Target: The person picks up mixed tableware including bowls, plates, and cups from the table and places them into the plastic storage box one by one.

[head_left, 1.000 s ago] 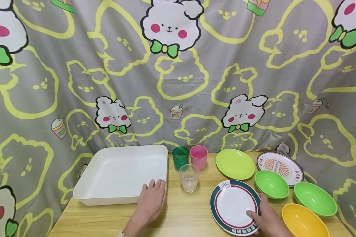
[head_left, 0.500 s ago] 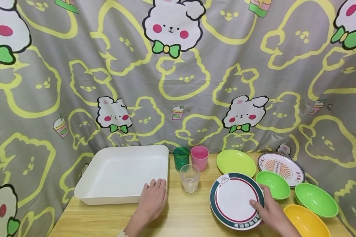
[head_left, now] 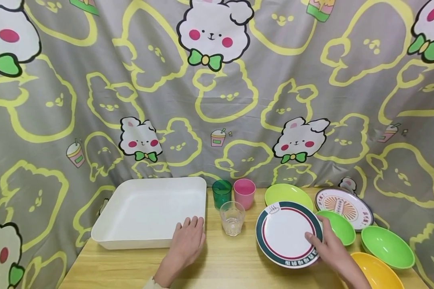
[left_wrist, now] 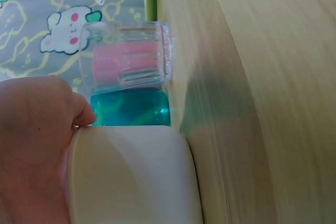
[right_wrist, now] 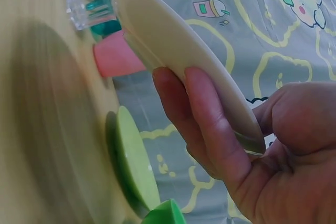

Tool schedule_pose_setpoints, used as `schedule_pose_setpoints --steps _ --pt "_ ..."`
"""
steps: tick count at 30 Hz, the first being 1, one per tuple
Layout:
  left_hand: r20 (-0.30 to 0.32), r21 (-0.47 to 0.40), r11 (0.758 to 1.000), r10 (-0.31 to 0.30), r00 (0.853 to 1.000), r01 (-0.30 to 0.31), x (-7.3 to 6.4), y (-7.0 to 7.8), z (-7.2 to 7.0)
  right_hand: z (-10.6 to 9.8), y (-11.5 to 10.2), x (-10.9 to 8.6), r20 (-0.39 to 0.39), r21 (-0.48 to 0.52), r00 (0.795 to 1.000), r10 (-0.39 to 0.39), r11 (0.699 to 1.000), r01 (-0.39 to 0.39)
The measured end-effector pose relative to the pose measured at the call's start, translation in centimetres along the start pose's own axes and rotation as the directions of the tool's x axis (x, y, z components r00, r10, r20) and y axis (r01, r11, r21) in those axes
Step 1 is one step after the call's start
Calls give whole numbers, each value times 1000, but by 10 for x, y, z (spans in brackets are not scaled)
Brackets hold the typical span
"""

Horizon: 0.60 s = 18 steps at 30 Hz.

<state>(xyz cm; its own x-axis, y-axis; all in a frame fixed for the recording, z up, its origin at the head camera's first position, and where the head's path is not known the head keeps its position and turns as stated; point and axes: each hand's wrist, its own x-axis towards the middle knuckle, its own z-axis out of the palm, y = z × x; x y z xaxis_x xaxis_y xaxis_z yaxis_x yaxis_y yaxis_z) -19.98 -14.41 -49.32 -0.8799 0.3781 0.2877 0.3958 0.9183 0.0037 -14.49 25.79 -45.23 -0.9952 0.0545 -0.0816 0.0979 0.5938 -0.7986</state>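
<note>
My right grip (head_left: pixel 328 245) pinches the white plate (head_left: pixel 288 230) by its right side: thumb (head_left: pixel 312 237) on the upper face, fingers (right_wrist: pixel 210 116) beneath. Plate is above the table (head_left: pixel 231 257), not touching it. My left grip (head_left: pixel 188 241) rests on the white tray (head_left: pixel 130 243) at its near right corner; cannot tell whether it curls round the edge. Risks, my judgement: one-sided hold could let the plate tip if thumb pressure eases; a low leftward swing could topple the clear cup (head_left: pixel 232 220).

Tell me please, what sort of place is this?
Probably an indoor tabletop setup, though the wider room is hidden: a wood-grain table, a cartoon-patterned curtain behind it, and a white tray.
</note>
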Motion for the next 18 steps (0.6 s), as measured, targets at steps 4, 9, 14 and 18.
schedule_pose_setpoints --steps 4,9,14,18 --pt "-22 -13 1000 -18 1000 18 4 2 0 -5 -6 5 -35 8 998 -52 999 52" --pt "-14 -13 999 -34 999 34 7 3 2 -12 -13 14 -20 126 999 -38 991 41" --pt "-20 -16 999 -46 999 46 9 3 5 -19 -18 22 -2 206 1000 -29 978 29" --pt "-44 -16 998 -56 997 55 11 3 6 -23 -21 27 -36 147 998 -51 988 56"
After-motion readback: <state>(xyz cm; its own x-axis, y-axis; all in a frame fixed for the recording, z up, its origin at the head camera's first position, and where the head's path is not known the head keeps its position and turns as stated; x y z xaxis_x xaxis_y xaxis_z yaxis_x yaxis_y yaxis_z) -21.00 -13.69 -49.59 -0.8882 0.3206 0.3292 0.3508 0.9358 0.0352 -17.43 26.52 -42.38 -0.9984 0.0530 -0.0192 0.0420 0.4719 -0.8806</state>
